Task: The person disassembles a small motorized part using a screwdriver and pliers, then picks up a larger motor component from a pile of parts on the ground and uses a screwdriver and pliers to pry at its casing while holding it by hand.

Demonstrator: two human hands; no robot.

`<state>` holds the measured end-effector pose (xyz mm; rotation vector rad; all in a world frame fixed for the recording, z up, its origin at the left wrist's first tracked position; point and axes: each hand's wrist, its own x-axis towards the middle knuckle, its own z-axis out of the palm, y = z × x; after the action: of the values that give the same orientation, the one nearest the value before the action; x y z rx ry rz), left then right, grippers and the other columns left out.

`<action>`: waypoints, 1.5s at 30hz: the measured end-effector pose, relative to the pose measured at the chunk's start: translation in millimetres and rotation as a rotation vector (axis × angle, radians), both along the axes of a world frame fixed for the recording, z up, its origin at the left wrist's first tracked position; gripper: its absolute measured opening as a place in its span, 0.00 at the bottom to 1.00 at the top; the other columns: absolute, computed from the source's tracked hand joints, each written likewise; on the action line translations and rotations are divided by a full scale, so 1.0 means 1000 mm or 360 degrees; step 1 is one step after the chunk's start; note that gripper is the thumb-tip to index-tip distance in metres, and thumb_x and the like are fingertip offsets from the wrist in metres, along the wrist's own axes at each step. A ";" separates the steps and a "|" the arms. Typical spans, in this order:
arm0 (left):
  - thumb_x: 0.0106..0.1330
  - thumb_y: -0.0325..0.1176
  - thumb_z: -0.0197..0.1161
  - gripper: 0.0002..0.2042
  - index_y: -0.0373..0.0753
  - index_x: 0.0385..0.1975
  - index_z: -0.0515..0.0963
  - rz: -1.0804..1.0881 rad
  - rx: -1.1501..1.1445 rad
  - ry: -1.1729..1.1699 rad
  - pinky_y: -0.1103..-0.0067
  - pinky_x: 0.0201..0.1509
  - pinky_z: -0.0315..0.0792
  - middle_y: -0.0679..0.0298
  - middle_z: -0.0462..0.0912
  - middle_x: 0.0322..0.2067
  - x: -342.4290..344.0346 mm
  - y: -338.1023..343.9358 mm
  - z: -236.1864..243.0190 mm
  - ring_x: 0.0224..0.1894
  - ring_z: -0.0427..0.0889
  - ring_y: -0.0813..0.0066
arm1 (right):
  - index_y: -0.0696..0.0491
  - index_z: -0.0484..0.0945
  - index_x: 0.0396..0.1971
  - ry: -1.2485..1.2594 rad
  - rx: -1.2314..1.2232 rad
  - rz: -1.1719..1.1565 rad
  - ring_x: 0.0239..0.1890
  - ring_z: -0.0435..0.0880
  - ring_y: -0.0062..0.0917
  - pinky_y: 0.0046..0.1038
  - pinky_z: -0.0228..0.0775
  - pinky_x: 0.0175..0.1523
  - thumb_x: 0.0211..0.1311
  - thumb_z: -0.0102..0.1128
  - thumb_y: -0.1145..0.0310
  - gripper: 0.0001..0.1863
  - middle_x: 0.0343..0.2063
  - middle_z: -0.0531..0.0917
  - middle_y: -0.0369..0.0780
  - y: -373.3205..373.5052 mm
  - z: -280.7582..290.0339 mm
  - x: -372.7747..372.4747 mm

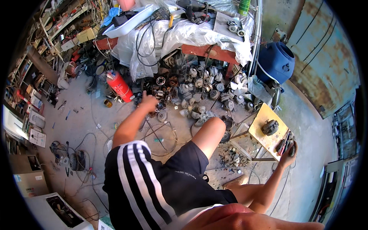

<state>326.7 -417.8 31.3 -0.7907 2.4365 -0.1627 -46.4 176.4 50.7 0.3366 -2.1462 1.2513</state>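
My left hand [149, 102] reaches over the floor at the edge of a heap of old motor parts [168, 92], its fingers apart and nothing visible in them. Close by stands a red cylinder [120, 87], tilted, with things poking out of its top. At the right, my right hand [288, 156] is beside the edge of a stool with a yellow wooden top [264, 115], its fingers bent round something dark that I cannot make out. Next to it on the stool lie hand tools with red and dark handles [283, 144]. A dark, blocky motor part [270, 127] rests mid-stool.
A workbench draped in clear plastic [184, 40] stands ahead, with a pale blue tray [128, 22] on it. Fan blades [197, 111] and a round wire frame [161, 138] lie on the floor. A blue barrel [275, 63] stands far right. Cables [92, 153] trail at left.
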 end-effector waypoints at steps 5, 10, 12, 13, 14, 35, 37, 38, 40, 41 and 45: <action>0.55 0.40 0.68 0.31 0.48 0.61 0.68 0.0706 -0.0015 0.1717 0.63 0.48 0.73 0.55 0.84 0.34 0.029 -0.079 0.042 0.40 0.83 0.57 | 0.54 0.81 0.46 0.0072 0.0135 -0.0242 0.41 0.83 0.22 0.24 0.74 0.47 0.66 0.59 0.63 0.13 0.39 0.86 0.41 0.036 0.013 0.000; 0.56 0.43 0.72 0.37 0.29 0.61 0.65 0.0830 0.0389 0.2509 0.70 0.61 0.66 0.45 0.72 0.57 0.010 -0.185 0.105 0.59 0.72 0.58 | 0.56 0.80 0.47 0.0054 -0.0023 -0.0249 0.42 0.83 0.22 0.23 0.74 0.47 0.66 0.59 0.66 0.14 0.41 0.85 0.42 0.041 -0.003 0.010; 0.56 0.51 0.69 0.37 0.28 0.57 0.69 0.0814 0.0316 0.2501 0.70 0.60 0.66 0.46 0.75 0.54 -0.016 -0.227 0.129 0.58 0.74 0.60 | 0.57 0.80 0.47 0.0142 -0.0121 -0.0229 0.43 0.83 0.23 0.23 0.74 0.48 0.66 0.59 0.69 0.13 0.42 0.85 0.42 0.052 -0.019 0.016; 0.56 0.55 0.67 0.38 0.27 0.56 0.70 0.0636 0.0017 0.2555 0.69 0.61 0.66 0.46 0.76 0.53 -0.038 -0.227 0.126 0.57 0.74 0.57 | 0.57 0.80 0.47 0.0137 -0.0103 -0.0323 0.43 0.83 0.23 0.24 0.74 0.49 0.65 0.59 0.70 0.13 0.42 0.85 0.42 0.056 -0.023 0.025; 0.55 0.56 0.67 0.39 0.26 0.56 0.70 0.0573 -0.0224 0.2495 0.66 0.61 0.66 0.44 0.75 0.53 -0.039 -0.267 0.127 0.57 0.74 0.52 | 0.57 0.80 0.47 0.0124 -0.0116 -0.0388 0.44 0.83 0.23 0.24 0.73 0.49 0.65 0.59 0.71 0.13 0.43 0.85 0.42 0.046 -0.025 0.031; 0.38 0.72 0.67 0.56 0.30 0.60 0.64 0.1429 -0.0536 0.2111 0.58 0.61 0.65 0.40 0.71 0.55 -0.093 -0.326 0.190 0.55 0.73 0.43 | 0.39 0.82 0.42 0.0177 0.0292 -0.0980 0.39 0.83 0.33 0.30 0.76 0.41 0.60 0.63 0.62 0.10 0.37 0.84 0.35 0.036 -0.042 0.040; 0.37 0.72 0.67 0.56 0.29 0.60 0.63 0.1505 -0.0526 0.2146 0.58 0.61 0.65 0.40 0.72 0.55 -0.100 -0.322 0.193 0.54 0.73 0.43 | 0.39 0.81 0.42 0.0182 0.0309 -0.0947 0.38 0.83 0.33 0.30 0.76 0.40 0.59 0.63 0.62 0.10 0.36 0.84 0.35 0.032 -0.039 0.037; 0.37 0.71 0.68 0.56 0.29 0.60 0.63 0.1558 -0.0483 0.2205 0.58 0.61 0.65 0.40 0.72 0.55 -0.107 -0.316 0.194 0.54 0.73 0.43 | 0.39 0.81 0.42 0.0166 0.0340 -0.0969 0.38 0.83 0.33 0.30 0.76 0.40 0.59 0.63 0.62 0.10 0.36 0.84 0.35 0.033 -0.039 0.038; 0.37 0.70 0.69 0.56 0.28 0.60 0.62 0.1590 -0.0476 0.2244 0.58 0.61 0.65 0.40 0.72 0.54 -0.115 -0.311 0.197 0.54 0.73 0.42 | 0.40 0.81 0.41 0.0131 0.0391 -0.0998 0.38 0.83 0.33 0.30 0.76 0.39 0.60 0.63 0.62 0.10 0.36 0.84 0.35 0.034 -0.039 0.039; 0.37 0.70 0.69 0.56 0.28 0.60 0.62 0.1569 -0.0514 0.2224 0.58 0.61 0.65 0.40 0.72 0.54 -0.115 -0.310 0.198 0.54 0.73 0.42 | 0.40 0.81 0.41 0.0131 0.0369 -0.0993 0.38 0.83 0.33 0.30 0.76 0.40 0.59 0.63 0.62 0.10 0.36 0.84 0.35 0.033 -0.039 0.039; 0.35 0.68 0.71 0.56 0.30 0.61 0.63 0.1551 -0.0638 0.2175 0.58 0.62 0.64 0.40 0.72 0.54 -0.114 -0.299 0.209 0.55 0.72 0.42 | 0.41 0.81 0.41 0.0116 0.0285 -0.0973 0.39 0.83 0.34 0.30 0.76 0.41 0.59 0.63 0.62 0.09 0.38 0.84 0.36 0.032 -0.037 0.039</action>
<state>212.4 -716.6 240.3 -2.8644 2.6744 0.4242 -7.5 208.3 13.7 -0.1942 -2.0727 0.6906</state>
